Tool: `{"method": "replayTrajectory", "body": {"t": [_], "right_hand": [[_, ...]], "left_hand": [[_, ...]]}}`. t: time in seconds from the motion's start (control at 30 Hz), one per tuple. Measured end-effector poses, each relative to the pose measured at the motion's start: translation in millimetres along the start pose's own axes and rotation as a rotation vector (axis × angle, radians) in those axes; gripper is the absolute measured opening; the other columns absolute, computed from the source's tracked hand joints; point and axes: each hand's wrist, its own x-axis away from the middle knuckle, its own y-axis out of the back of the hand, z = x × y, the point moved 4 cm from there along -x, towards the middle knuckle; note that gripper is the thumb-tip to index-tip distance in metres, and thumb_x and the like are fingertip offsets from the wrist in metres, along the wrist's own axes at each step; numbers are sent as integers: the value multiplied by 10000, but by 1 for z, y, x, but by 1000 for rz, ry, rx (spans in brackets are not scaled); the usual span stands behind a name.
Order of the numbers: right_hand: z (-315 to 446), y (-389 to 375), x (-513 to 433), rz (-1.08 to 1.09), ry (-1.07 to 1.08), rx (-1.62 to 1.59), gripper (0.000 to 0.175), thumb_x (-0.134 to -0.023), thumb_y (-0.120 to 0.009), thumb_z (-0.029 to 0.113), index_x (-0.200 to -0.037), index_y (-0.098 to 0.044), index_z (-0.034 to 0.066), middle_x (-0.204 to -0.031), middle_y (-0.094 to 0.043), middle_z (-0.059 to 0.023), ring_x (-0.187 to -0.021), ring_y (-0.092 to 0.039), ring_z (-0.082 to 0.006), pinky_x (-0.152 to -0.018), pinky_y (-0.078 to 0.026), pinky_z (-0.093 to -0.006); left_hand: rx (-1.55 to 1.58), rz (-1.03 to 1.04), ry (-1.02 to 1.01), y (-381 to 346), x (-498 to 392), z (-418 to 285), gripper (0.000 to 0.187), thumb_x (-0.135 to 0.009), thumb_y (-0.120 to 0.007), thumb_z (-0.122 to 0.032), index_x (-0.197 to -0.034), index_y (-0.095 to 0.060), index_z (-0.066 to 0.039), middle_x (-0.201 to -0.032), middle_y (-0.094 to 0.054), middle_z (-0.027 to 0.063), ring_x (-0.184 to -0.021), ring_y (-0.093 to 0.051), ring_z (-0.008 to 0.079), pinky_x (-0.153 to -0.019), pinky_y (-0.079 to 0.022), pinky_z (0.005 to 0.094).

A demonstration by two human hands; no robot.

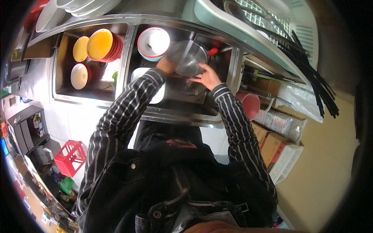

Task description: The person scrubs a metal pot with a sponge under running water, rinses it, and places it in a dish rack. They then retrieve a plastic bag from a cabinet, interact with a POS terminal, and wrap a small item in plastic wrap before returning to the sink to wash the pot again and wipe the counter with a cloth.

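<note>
A round metal bowl (192, 59) is held in the right basin of a steel sink, below the faucet (191, 42). My right hand (207, 77) grips its near right rim with the fingers spread along it. My left hand (167, 66) is at the bowl's left side, blurred; its fingers are partly hidden, and its grip cannot be told. White bowls with red rims (154, 42) are stacked just beyond my left hand. A white rectangular dish (157, 93) lies under my left forearm. A red object (212, 51) shows beside the bowl's right edge.
The left basin holds a stack of yellow-and-red bowls (100, 44), a separate yellow one (80, 49) and smaller bowls (79, 76). A pale green plastic basket (313, 38) with black chopsticks (317, 84) stands at right. A pink container (250, 105) and cardboard box (272, 147) are beside my right arm.
</note>
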Motion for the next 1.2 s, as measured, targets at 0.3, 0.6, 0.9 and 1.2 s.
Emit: {"method": "replayTrajectory", "body": {"t": [0.3, 0.6, 0.9, 1.2], "right_hand": [[-10, -31, 37, -389, 147, 429, 630, -813, -672, 402, -1330, -451, 116, -1298, -487, -78, -1110, -499, -227, -857, -499, -411], [0, -46, 25, -340, 326, 649, 647, -857, -592, 336, -1400, -393, 46, -1241, -549, -99, -1095, -526, -201, -910, -432, -323], [-2, -49, 22, -398, 366, 352, 574, -824, -596, 423, -1266, -547, 59, -1171, -564, -63, -1008, -532, -171, -826, -451, -327], [-14, 11, -6, -344, 412, 412, 472, -821, -581, 305, -1183, -526, 7, -1122, -571, -126, -992, -571, -235, -837, -475, -325]], "left_hand": [[-711, 695, -46, -11, -16, -43, 255, -845, -575, -162, -1070, -613, -48, -1010, -641, 205, -868, -660, 338, -750, -537, 414], [-450, 675, -147, -49, -37, 1, 338, -906, -514, -165, -1222, -521, -45, -1160, -602, 176, -1046, -598, 295, -955, -453, 382], [-714, 562, -199, -69, -50, -40, 258, -920, -466, -178, -1073, -600, -18, -1033, -638, 155, -1016, -591, 274, -911, -459, 368], [-745, 421, -414, 43, -4, -86, 606, -943, -481, -488, -1309, -504, -7, -1214, -574, 221, -1243, -455, 382, -1046, -374, 447]]}}
